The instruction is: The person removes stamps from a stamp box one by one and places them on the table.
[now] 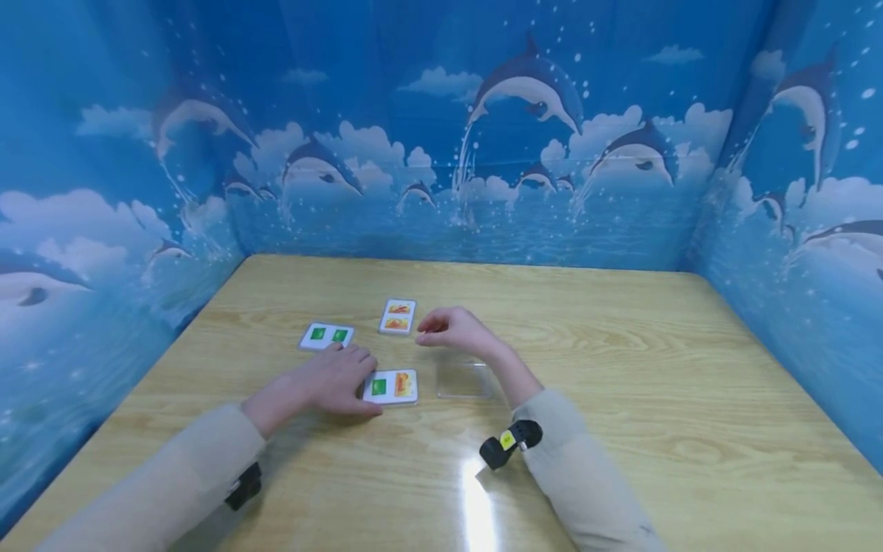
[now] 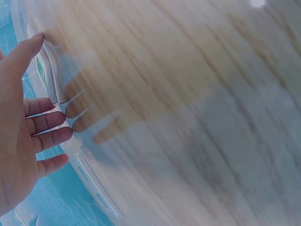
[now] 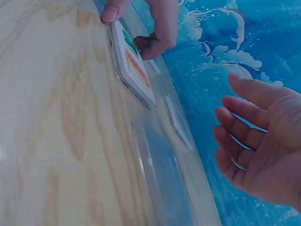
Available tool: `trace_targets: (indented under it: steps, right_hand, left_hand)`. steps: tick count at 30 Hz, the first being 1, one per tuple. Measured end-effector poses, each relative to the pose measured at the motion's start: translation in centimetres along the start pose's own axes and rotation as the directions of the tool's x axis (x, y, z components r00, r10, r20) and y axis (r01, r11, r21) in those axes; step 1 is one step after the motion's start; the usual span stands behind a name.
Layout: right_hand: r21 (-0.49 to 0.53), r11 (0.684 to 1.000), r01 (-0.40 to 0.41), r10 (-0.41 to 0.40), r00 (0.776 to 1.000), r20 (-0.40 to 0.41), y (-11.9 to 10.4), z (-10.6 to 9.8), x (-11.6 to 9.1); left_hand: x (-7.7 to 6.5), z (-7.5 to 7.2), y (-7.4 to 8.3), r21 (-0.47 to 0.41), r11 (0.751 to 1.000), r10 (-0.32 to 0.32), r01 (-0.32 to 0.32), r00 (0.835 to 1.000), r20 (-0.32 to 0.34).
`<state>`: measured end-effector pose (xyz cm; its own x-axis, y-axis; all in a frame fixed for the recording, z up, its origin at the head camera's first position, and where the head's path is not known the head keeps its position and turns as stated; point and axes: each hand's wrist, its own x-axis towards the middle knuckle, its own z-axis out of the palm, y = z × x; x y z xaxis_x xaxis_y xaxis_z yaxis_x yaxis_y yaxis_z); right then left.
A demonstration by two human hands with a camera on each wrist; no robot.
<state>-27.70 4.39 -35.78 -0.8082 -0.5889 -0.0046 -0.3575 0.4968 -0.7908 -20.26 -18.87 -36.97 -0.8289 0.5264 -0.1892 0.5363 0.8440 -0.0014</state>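
Observation:
My left hand [image 1: 338, 381] is at the left end of a stack of white picture cards [image 1: 403, 387], whose top shows a green picture and an orange one. In the right wrist view its thumb meets one long edge of this card stack [image 3: 134, 70] and its curled fingers lie at the opposite edge. Above the table, my right hand [image 1: 458, 331] hovers with loosely bent fingers and holds nothing. Below it lies a clear plastic case [image 1: 464, 382], partly behind the right wrist.
Farther back lie a card with two orange pictures [image 1: 398, 317], left of the right hand, and a card with two green pictures [image 1: 327, 336], just beyond the left hand's fingers. Dolphin-patterned curtains [image 1: 386, 169] border the wooden table [image 1: 621, 368].

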Motion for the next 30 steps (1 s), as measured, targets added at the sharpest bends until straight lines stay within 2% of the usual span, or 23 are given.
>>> trace_targets:
  steps: [7,13,17,22,25,30]
  right_hand:
    - [-0.027,0.999,0.033,-0.030,0.995,0.092,-0.2,1.5,0.3]
    - [-0.002,1.000,0.014,-0.013,0.984,0.176,0.1,2.4,0.0]
    - [-0.027,1.000,-0.006,0.011,0.978,0.209,0.4,2.5,0.0]
    - [-0.077,0.997,-0.002,0.021,0.968,0.250,0.6,2.5,0.0]
    - [-0.080,0.997,0.005,0.016,0.965,0.263,0.6,2.5,0.0]
    - [-0.076,0.997,0.002,0.019,0.961,0.277,0.4,2.5,-0.1]
  left_hand:
    - [-0.1,0.0,-0.2,0.011,1.000,0.010,-0.010,1.000,-0.015]
    - [0.0,0.1,-0.1,0.018,1.000,0.015,-0.014,1.000,-0.016]
    - [0.1,0.2,0.0,0.039,0.999,0.019,-0.018,1.000,-0.020]
    - [0.2,0.4,0.0,0.069,0.997,0.042,-0.038,0.998,-0.055]
    - [0.2,0.6,-0.2,0.079,0.996,0.058,-0.052,0.995,-0.077]
    - [0.2,0.8,-0.3,0.082,0.995,0.063,-0.057,0.995,-0.077]
